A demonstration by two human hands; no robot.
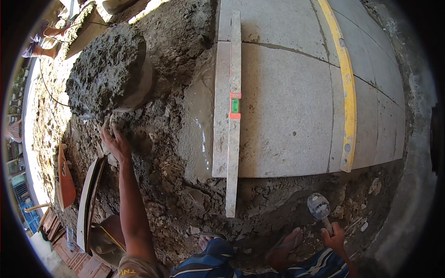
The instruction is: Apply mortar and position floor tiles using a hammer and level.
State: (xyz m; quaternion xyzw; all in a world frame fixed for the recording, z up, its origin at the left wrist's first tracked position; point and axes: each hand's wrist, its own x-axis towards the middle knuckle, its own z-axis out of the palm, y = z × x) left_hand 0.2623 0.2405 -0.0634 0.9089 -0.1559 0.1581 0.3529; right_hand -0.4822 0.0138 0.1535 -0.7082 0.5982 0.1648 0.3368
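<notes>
My left hand (115,141) reaches beside the lower edge of a bucket (104,72) heaped with wet mortar, fingers bent and apart; their tips are partly unclear. My right hand (334,238) grips a rubber mallet (318,206) with a dirty pale head, over soil at lower right. Between them, a long spirit level (234,153) with a green vial lies lengthways along the edge of pale paving slabs (287,116). A wet mortar bed (194,139) borders the slabs on the left.
A yellow level (348,139) lies on the right slabs. Curved leaning boards (88,204), an orange object (65,180) and broken rust-coloured tiles (65,250) are at left. Another person's feet (46,46) show at upper left. A concrete strip (412,153) edges the right. My feet (282,250) are below.
</notes>
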